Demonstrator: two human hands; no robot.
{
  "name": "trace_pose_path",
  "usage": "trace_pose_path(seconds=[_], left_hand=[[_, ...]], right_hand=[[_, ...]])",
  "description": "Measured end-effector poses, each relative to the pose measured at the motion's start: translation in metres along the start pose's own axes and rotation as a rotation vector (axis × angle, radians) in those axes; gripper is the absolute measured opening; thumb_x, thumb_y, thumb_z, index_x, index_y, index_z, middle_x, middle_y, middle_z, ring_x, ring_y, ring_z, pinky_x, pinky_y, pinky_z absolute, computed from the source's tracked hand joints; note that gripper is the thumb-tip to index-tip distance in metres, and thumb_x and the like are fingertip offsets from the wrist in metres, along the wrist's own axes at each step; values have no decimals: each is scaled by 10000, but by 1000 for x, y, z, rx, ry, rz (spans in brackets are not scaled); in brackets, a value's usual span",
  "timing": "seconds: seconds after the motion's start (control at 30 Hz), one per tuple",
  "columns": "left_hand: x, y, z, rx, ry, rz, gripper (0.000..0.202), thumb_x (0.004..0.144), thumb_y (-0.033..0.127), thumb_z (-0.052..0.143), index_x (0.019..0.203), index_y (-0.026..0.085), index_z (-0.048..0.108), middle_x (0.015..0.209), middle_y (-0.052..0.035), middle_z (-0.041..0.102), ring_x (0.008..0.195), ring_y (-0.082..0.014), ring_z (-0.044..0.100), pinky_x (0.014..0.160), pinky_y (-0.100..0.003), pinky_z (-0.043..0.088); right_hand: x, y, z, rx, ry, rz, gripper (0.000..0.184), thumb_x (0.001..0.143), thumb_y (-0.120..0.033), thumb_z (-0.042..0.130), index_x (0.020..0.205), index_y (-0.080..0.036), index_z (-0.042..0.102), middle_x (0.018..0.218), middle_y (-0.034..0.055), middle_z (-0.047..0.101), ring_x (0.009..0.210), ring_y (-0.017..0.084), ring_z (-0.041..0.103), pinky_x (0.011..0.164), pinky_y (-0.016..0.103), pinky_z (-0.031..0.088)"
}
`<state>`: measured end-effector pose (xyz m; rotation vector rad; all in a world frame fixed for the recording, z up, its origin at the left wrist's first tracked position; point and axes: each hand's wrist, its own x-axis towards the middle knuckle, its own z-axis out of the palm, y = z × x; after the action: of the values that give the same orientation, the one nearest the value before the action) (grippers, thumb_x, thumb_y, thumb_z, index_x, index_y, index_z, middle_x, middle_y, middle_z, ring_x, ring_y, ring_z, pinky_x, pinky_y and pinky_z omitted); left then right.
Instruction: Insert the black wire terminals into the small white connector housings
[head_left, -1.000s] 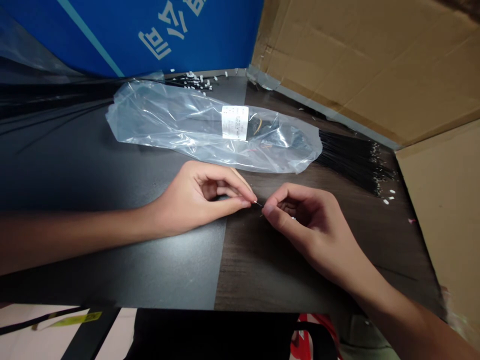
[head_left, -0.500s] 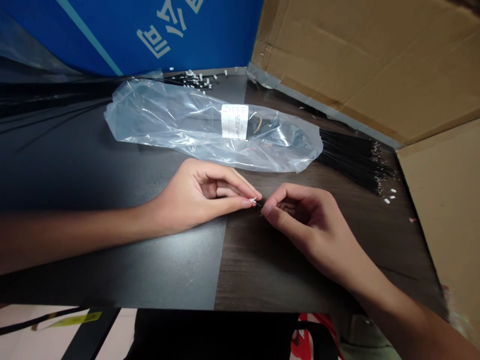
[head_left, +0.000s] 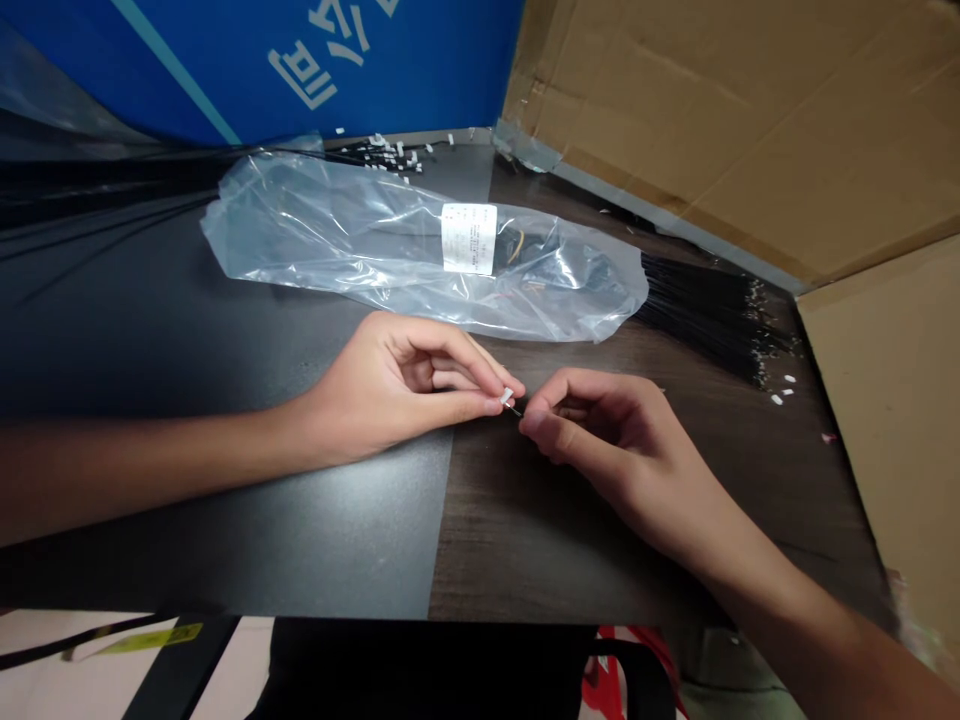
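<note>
Between the thumb and fingers of my left hand (head_left: 409, 385) is pinched a small white connector housing (head_left: 507, 396). My right hand (head_left: 600, 430) is closed in a pinch on a thin black wire (head_left: 516, 411), whose metallic-looking tip points at the housing. The two sets of fingertips are close together, just apart. Whether the wire's tip is inside the housing I cannot tell. Behind my hands lies a clear plastic bag (head_left: 337, 235) with a white label (head_left: 469, 238); black wires (head_left: 697, 310) with bare metal ends stick out of its right end.
Several black wires (head_left: 97, 185) with white connectors (head_left: 386, 152) at their ends lie along the back left. Loose white housings (head_left: 777, 399) rest at the right. A blue panel (head_left: 420, 70) and cardboard walls (head_left: 720, 110) bound the dark table (head_left: 525, 560).
The white housing has turned slightly in my left fingertips and shows more of its side. My right fingertips have barely moved. The view has shifted a little.
</note>
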<state>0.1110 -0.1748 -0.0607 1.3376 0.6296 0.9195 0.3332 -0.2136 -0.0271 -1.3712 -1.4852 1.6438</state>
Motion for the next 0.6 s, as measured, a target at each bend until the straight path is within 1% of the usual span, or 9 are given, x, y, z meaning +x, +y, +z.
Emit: trace_pose_path(seconds=[0.1,0.27,0.4,0.6], left_hand=[[0,0,0,-15,-2,-14,140,845,1,804,842,141,789,978,-42,824,930,-157,812,872,-211,671],[-1,-1,-1,-3,-9,-18,126,852,17,812,856,142,793,992,-41,824,942,-157,811,881,-211,669],[-2,-1,0,-2,-6,-36,135,853,5,804,858,140,792,994,-45,825,946,-156,811,891,-210,666],[-1,-1,0,17,-13,-14,119,849,27,817,851,143,796,978,-56,824,933,-166,814,872,-207,669]], right_hand=[[0,0,0,6,-11,10,333,893,-432,770,798,-133,659,681,0,524,630,48,433,564,169,339],[0,-2,0,28,-18,-2,313,884,-398,774,788,-127,649,666,-8,519,618,38,427,556,156,325],[0,-2,0,-23,2,6,301,898,-390,762,795,-127,658,675,-6,524,620,40,431,555,158,328],[0,-3,0,-16,-8,5,279,877,-358,778,783,-127,653,674,-3,529,622,46,440,556,162,339]])
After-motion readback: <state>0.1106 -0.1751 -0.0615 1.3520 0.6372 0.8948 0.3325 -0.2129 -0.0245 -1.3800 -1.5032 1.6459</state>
